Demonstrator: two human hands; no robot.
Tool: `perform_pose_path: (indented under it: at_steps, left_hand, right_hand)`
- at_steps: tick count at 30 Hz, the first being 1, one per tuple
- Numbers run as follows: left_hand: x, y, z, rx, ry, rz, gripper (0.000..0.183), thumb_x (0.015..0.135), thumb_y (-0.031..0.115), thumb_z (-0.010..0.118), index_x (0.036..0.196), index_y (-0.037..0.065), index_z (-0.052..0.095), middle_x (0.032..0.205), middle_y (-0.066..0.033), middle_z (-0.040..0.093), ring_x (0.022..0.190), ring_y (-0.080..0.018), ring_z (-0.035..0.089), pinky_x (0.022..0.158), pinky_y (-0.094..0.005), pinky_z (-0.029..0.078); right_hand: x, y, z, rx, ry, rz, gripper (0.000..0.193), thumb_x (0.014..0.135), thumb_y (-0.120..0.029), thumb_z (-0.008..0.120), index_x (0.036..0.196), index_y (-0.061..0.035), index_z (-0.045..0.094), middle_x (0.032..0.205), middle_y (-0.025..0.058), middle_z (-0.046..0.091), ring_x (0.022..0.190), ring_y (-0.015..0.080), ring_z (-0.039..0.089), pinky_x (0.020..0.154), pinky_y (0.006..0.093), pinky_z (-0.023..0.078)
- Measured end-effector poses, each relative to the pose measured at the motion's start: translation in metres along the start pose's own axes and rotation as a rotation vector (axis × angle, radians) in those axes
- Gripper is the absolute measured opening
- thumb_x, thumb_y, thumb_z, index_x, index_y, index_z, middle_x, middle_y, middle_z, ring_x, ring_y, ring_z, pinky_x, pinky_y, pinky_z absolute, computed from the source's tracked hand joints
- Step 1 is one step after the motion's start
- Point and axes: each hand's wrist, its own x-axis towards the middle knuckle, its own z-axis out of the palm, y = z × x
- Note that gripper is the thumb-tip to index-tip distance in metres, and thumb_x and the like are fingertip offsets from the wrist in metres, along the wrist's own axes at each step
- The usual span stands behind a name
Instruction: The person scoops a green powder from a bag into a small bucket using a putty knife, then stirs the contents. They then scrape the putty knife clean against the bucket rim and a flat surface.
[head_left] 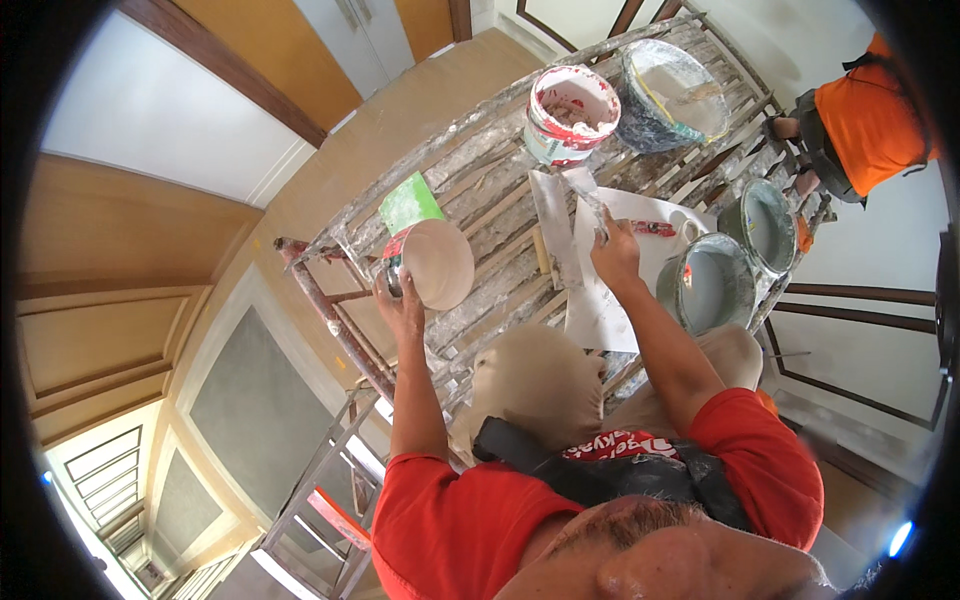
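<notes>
Planks (505,212) of a scaffold platform are stretching out below the person in the head view. The left hand (402,305) is gripping a round tub (440,265) from its labelled side; the tub is tilting, its pale inside facing the camera, near the platform's left edge. A green sheet (410,203) is lying just beyond it. The right hand (617,255) is closing around a scraper (584,188), whose whitened blade is pointing away from the person. Whether that blade is touching anything beneath, I cannot tell. Under the right forearm, a white board (610,315) is lying flat, a red object (655,229) resting on it, and a long pale strip (556,225) is running along its left side. Farther out, a red-and-white bucket (560,145) is holding lumpy material, with a large dark bucket (645,125) standing beside it. Two grey-green buckets (690,310) are standing to the right, and a co-worker in orange (870,125) is staying near the platform's far right edge.
</notes>
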Motion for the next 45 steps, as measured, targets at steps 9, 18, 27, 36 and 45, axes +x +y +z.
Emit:
perform_pose_path:
  at_steps: [9, 18, 27, 36, 45]
  left_hand:
    - [0.047, 0.005, -0.009, -0.177, -0.271, -0.297, 0.051, 0.083, 0.03, 0.081, 0.114, -0.006, 0.063, 0.087, -0.0083, 0.068, 0.079, -0.0159, 0.062, 0.074, -0.0317, 0.052]
    - [0.045, 0.028, 0.031, -0.16, -0.502, 0.074, 0.068, 0.08, 0.024, 0.082, 0.137, -0.002, 0.057, 0.122, -0.0171, 0.064, 0.107, -0.0227, 0.062, 0.095, -0.0337, 0.049]
    - [0.065, -0.001, 0.025, -0.257, -0.618, 0.06, 0.066, 0.083, 0.02, 0.08, 0.138, -0.006, 0.055, 0.127, -0.0176, 0.062, 0.116, -0.0235, 0.06, 0.101, -0.0333, 0.047]
    - [0.061, 0.011, 0.035, -0.144, -0.641, 0.134, 0.065, 0.083, 0.02, 0.08, 0.138, -0.003, 0.056, 0.128, -0.0185, 0.062, 0.116, -0.025, 0.06, 0.103, -0.0342, 0.045]
    - [0.066, 0.006, 0.039, -0.199, -0.644, 0.067, 0.064, 0.084, 0.02, 0.08, 0.138, -0.004, 0.056, 0.131, -0.0187, 0.06, 0.12, -0.0248, 0.057, 0.105, -0.034, 0.043]
  right_hand:
    - [-0.019, -0.093, 0.007, 0.455, -0.311, -0.437, 0.042, 0.091, -0.021, 0.065, 0.129, -0.0031, 0.062, 0.108, 0.0244, 0.069, 0.095, 0.0406, 0.068, 0.082, 0.0457, 0.054]
    - [0.025, -0.133, 0.064, 0.431, -0.675, 0.068, 0.031, 0.088, -0.024, 0.068, 0.108, -0.0012, 0.073, 0.082, 0.0225, 0.071, 0.077, 0.039, 0.07, 0.068, 0.0427, 0.053]
    - [-0.023, -0.179, 0.05, 0.34, -0.509, -0.401, 0.035, 0.089, -0.02, 0.063, 0.12, -0.0025, 0.066, 0.095, 0.0247, 0.069, 0.089, 0.0405, 0.069, 0.077, 0.0506, 0.054]
    - [-0.012, -0.15, 0.039, 0.139, -0.542, -0.522, 0.047, 0.085, -0.01, 0.06, 0.132, -0.0068, 0.06, 0.101, 0.025, 0.064, 0.088, 0.0416, 0.067, 0.076, 0.0518, 0.054]
    - [-0.052, -0.141, 0.075, 0.13, -0.544, -0.702, 0.045, 0.09, -0.011, 0.055, 0.135, -0.0073, 0.059, 0.101, 0.0226, 0.061, 0.08, 0.0401, 0.065, 0.073, 0.0511, 0.054]
